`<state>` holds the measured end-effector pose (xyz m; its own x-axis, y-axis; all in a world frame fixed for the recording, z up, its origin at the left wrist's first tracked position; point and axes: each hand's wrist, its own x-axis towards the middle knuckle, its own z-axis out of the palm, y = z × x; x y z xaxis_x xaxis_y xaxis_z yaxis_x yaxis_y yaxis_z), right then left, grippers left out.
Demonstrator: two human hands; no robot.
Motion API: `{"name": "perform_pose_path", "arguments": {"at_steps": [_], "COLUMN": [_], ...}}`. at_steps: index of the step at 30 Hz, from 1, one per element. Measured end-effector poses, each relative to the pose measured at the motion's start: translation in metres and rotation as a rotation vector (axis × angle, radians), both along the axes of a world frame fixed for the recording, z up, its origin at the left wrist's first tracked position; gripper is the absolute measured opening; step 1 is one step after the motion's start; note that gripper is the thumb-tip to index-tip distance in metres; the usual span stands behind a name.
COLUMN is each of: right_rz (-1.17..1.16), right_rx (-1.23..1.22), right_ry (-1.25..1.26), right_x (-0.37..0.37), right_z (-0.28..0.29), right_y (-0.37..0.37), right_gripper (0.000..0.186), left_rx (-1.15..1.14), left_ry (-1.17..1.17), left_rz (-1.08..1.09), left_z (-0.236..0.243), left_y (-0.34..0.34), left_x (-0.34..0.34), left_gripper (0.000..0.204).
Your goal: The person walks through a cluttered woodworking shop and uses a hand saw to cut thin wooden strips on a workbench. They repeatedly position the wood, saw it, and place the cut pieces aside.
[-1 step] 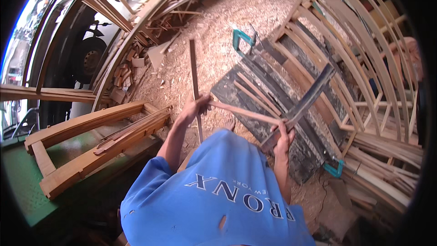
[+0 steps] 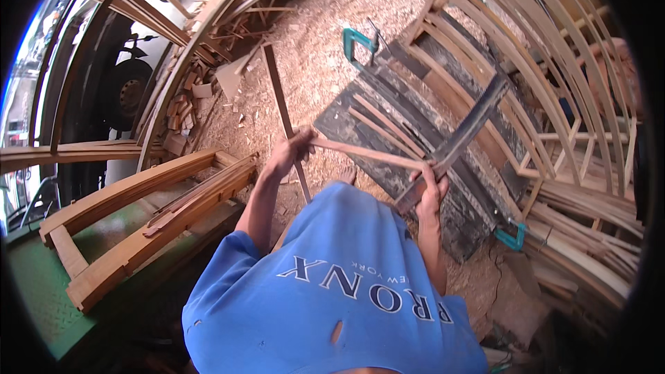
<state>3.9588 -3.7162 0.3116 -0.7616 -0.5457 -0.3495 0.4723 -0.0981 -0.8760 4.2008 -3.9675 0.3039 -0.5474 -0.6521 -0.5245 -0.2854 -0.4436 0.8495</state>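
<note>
My left hand is closed around a long dark wooden strip, which stands tilted with its top leaning left. The same hand touches the left end of a thin pale wooden strip. That strip runs across to my right hand, whose fingers are closed at its right end. Right beside my right hand, a dark straight bar lies slanting across the dark workbench. Several narrow wooden strips lie on the bench beyond the pale strip.
Teal clamps grip the bench at its far corner and near right. Curved wooden frames stand at right. A wooden frame lies on a green surface at left. Wood shavings cover the floor; offcuts are piled at left.
The long dark strip's top has tipped further left. My left hand has shifted slightly up and left. The whole view has moved a little; both hands keep their hold.
</note>
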Motion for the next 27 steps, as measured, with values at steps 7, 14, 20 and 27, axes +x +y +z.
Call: {"name": "perform_pose_path", "arguments": {"at_steps": [7,14,20,27], "right_rz": [-0.064,-0.240,-0.195,-0.076], "right_rx": [-0.033,-0.021,0.039,0.872], "right_ry": [0.092,0.046,0.070,0.695], "right_x": [-0.013,-0.015,-0.005,-0.017], "right_z": [0.007,-0.005,-0.016,-0.059], "right_y": [-0.004,0.015,0.037,0.088], "right_gripper": [0.014,0.017,0.017,0.034], "left_rx": [-0.013,-0.001,-0.014,-0.114], "left_ry": [0.199,0.299,0.344,0.293], "left_rz": [-0.065,-0.087,0.010,0.023], "left_z": [0.002,-0.009,-0.014,-0.004], "left_y": [-0.005,0.001,0.013,0.018], "left_x": [-0.019,-0.035,-0.062,-0.064], "left_gripper": [0.039,0.045,0.042,0.033]}}
